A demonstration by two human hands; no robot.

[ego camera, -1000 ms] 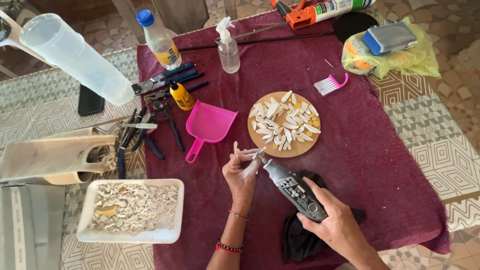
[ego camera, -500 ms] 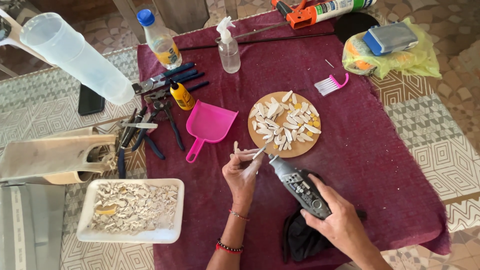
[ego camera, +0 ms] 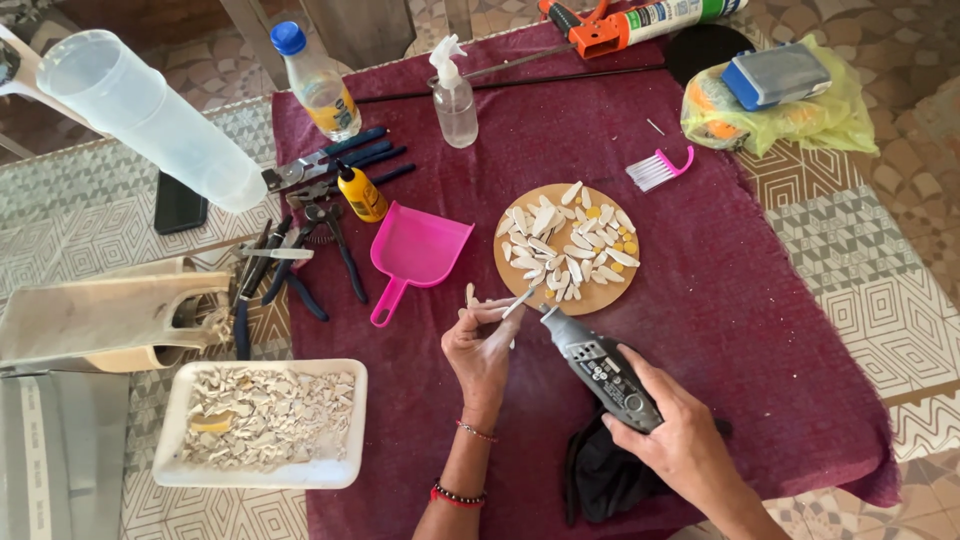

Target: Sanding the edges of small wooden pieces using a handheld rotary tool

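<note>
My left hand [ego camera: 483, 345] pinches a small pale shell-like piece [ego camera: 517, 301] above the maroon cloth [ego camera: 720, 300]. My right hand [ego camera: 680, 440] grips a grey rotary tool [ego camera: 600, 367], its tip touching the piece. Just beyond them lies a round wooden disc [ego camera: 600, 297] covered with several pale slivers and a few yellow bits. A pink dustpan [ego camera: 415, 253] lies left of the disc.
A white tray [ego camera: 170, 470] of pale fragments sits at lower left. Pliers and cutters [ego camera: 300, 255], a small yellow glue bottle [ego camera: 360, 192], a spray bottle [ego camera: 454, 95], a drink bottle [ego camera: 315, 85], a pink brush [ego camera: 660, 168], a yellow bag [ego camera: 790, 110] and a black cloth [ego camera: 610, 480] surround the work.
The rotary tool's tip has stayed against the piece; both hands shifted only slightly.
</note>
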